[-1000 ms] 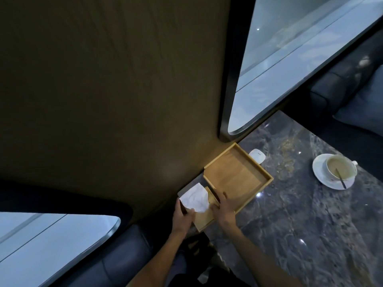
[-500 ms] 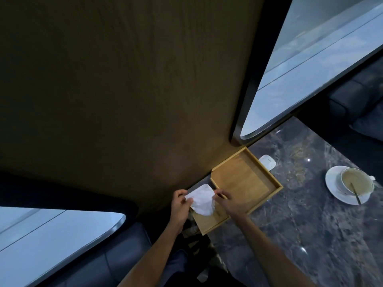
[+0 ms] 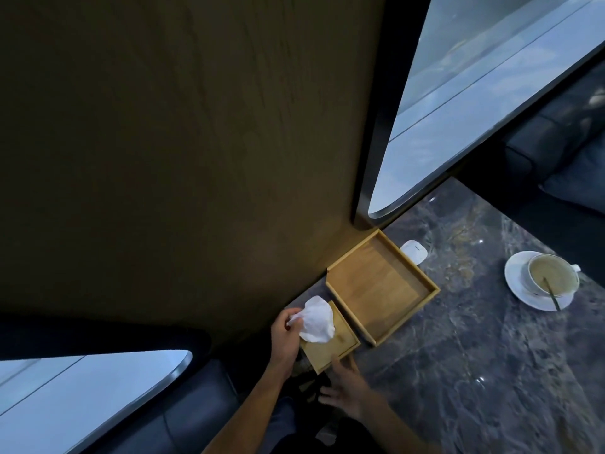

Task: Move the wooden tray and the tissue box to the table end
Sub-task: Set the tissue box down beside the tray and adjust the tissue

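A square wooden tray (image 3: 381,285) lies empty on the dark marble table (image 3: 474,355), pushed against the brown wall. Just left of it, at the table's corner, sits the wooden tissue box (image 3: 330,345) with a white tissue (image 3: 317,319) sticking up from its top. My left hand (image 3: 285,335) is at the box's left side, its fingers pinching the tissue. My right hand (image 3: 345,383) hovers just off the box's near corner with fingers spread, holding nothing.
A small white device (image 3: 413,252) lies behind the tray's far corner. A white cup of coffee with a spoon (image 3: 550,278) stands on a saucer to the right. Windows, the wall and dark sofa seats border the table.
My right hand has let go of the tissue box and drawn back toward me, open. My left hand stayed at the box and now pinches the tissue. The camera view shifted slightly.
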Tool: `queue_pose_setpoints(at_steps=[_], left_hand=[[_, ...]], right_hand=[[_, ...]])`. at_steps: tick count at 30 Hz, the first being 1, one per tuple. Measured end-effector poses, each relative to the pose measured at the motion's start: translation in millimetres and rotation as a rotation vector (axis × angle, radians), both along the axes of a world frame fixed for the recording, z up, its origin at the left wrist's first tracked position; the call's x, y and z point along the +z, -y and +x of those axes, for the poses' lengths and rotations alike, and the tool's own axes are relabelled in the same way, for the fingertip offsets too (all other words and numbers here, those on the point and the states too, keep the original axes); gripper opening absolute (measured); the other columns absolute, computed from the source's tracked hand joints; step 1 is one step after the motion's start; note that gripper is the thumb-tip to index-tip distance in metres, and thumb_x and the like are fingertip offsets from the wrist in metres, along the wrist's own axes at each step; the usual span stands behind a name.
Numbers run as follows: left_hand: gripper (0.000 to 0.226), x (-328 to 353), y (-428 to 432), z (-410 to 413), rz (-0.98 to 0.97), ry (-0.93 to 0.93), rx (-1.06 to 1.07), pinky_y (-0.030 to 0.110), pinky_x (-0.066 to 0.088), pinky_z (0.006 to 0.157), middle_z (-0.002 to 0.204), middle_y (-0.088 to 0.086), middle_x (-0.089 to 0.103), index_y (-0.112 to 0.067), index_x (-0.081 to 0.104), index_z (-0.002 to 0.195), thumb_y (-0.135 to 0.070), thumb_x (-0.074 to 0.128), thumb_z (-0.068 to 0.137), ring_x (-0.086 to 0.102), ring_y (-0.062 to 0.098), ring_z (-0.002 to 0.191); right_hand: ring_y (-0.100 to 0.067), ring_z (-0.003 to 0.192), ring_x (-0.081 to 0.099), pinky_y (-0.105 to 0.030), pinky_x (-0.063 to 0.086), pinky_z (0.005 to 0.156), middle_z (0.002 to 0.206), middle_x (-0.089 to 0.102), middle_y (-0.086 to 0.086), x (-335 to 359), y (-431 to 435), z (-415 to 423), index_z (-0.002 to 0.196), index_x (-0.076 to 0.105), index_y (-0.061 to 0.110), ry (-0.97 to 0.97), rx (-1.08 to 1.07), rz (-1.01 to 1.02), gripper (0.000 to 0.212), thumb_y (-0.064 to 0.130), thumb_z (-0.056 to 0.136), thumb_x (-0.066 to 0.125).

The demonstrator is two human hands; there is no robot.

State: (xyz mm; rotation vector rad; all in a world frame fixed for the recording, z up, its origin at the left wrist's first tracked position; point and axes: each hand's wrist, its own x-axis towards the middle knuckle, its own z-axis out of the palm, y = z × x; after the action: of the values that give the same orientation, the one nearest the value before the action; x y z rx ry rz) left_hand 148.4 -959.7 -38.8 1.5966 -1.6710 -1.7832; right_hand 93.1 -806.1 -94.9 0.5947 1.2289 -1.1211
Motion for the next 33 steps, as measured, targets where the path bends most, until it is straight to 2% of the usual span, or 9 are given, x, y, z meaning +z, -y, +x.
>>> queue_pose_setpoints(at_steps=[4, 10, 13, 16, 20, 25, 27, 30, 33], left_hand=[[0.026, 0.7, 5.6, -4.7, -0.026, -0.023, 0.053, 0.018, 0.053, 0.075, 0.111, 0.005, 0.061, -0.009, 0.057, 0.116, -0.009, 0.059, 0.090, 0.060, 0.019, 0.103], [0.054, -3.6, 7.3, -15.3, 0.123, -0.007, 0.345, 0.032, 0.048, 0.097, 0.127, 0.001, 0.049, -0.011, 0.038, 0.139, -0.010, 0.062, 0.090, 0.052, 0.020, 0.120], [0.049, -12.8, 13.4, -22.5, 0.238, 0.034, 0.471, 0.023, 0.049, 0.098, 0.137, 0.020, 0.052, 0.003, 0.037, 0.139, -0.010, 0.052, 0.095, 0.052, 0.036, 0.127], [0.041, -20.0, 14.8, -24.0, 0.398, 0.067, 0.510, 0.038, 0.054, 0.085, 0.120, 0.021, 0.063, 0.000, 0.052, 0.131, -0.007, 0.056, 0.091, 0.063, 0.036, 0.108], [0.028, -16.1, 11.8, -25.6, 0.373, 0.057, 0.360, 0.025, 0.048, 0.064, 0.091, 0.003, 0.068, -0.008, 0.063, 0.117, -0.002, 0.052, 0.092, 0.062, 0.016, 0.082], [0.034, -10.2, 18.0, -26.1, 0.360, -0.025, 0.389, 0.036, 0.053, 0.093, 0.109, 0.002, 0.071, -0.018, 0.065, 0.119, -0.002, 0.056, 0.091, 0.065, 0.020, 0.105], [0.038, -8.3, 20.7, -24.0, 0.365, -0.056, 0.371, 0.033, 0.050, 0.094, 0.110, 0.003, 0.069, -0.016, 0.061, 0.123, 0.002, 0.053, 0.091, 0.063, 0.019, 0.107], [0.031, -6.9, 21.0, -19.4, 0.426, -0.053, 0.318, 0.032, 0.053, 0.083, 0.101, 0.003, 0.069, -0.017, 0.059, 0.119, -0.001, 0.051, 0.093, 0.064, 0.017, 0.094], [0.038, -13.4, 17.6, -17.4, 0.512, 0.001, 0.257, 0.044, 0.054, 0.096, 0.117, 0.011, 0.068, -0.013, 0.054, 0.130, -0.007, 0.057, 0.092, 0.066, 0.026, 0.105]], right_hand=[[-0.033, 0.089, 0.063, -0.046, 0.058, 0.063, 0.109, 0.063, -0.014, -7.1, 20.9, -5.9, 0.136, 0.043, 0.022, -0.045, -0.110, 0.000, 0.038, 0.018, 0.099, 0.050], [-0.035, 0.103, 0.060, -0.044, 0.061, 0.058, 0.130, 0.056, -0.016, -14.0, 42.3, -19.7, 0.140, 0.041, 0.016, -0.084, -0.132, 0.004, 0.041, 0.012, 0.099, 0.047], [-0.031, 0.092, 0.062, -0.039, 0.061, 0.054, 0.126, 0.056, -0.019, -12.5, 51.8, -24.2, 0.139, 0.042, 0.011, -0.084, -0.132, -0.020, 0.040, 0.008, 0.100, 0.045], [-0.030, 0.092, 0.062, -0.037, 0.061, 0.052, 0.131, 0.055, -0.019, -19.1, 53.7, -26.9, 0.139, 0.042, 0.010, -0.092, -0.115, -0.021, 0.040, 0.008, 0.099, 0.046], [-0.035, 0.105, 0.060, -0.039, 0.061, 0.061, 0.136, 0.054, -0.020, -19.6, 57.3, -34.9, 0.140, 0.042, 0.012, -0.115, -0.092, -0.054, 0.043, 0.011, 0.097, 0.051], [-0.035, 0.108, 0.061, -0.040, 0.061, 0.067, 0.134, 0.055, -0.021, -14.9, 78.0, -42.5, 0.137, 0.044, 0.010, -0.173, -0.091, -0.116, 0.046, 0.012, 0.094, 0.058], [-0.036, 0.114, 0.058, -0.039, 0.061, 0.064, 0.135, 0.054, -0.018, -18.5, 78.9, -42.5, 0.138, 0.044, 0.017, -0.168, -0.076, -0.116, 0.050, 0.017, 0.092, 0.062], [-0.030, 0.104, 0.062, -0.036, 0.061, 0.066, 0.120, 0.061, -0.014, -17.3, 70.7, -43.1, 0.126, 0.050, 0.018, -0.136, -0.091, -0.143, 0.031, 0.015, 0.096, 0.055], [-0.021, 0.064, 0.062, -0.033, 0.051, 0.057, 0.076, 0.065, -0.007, -25.5, 50.0, -50.0, 0.100, 0.062, 0.013, -0.260, 0.012, 0.026, 0.017, 0.027, 0.095, 0.056]])
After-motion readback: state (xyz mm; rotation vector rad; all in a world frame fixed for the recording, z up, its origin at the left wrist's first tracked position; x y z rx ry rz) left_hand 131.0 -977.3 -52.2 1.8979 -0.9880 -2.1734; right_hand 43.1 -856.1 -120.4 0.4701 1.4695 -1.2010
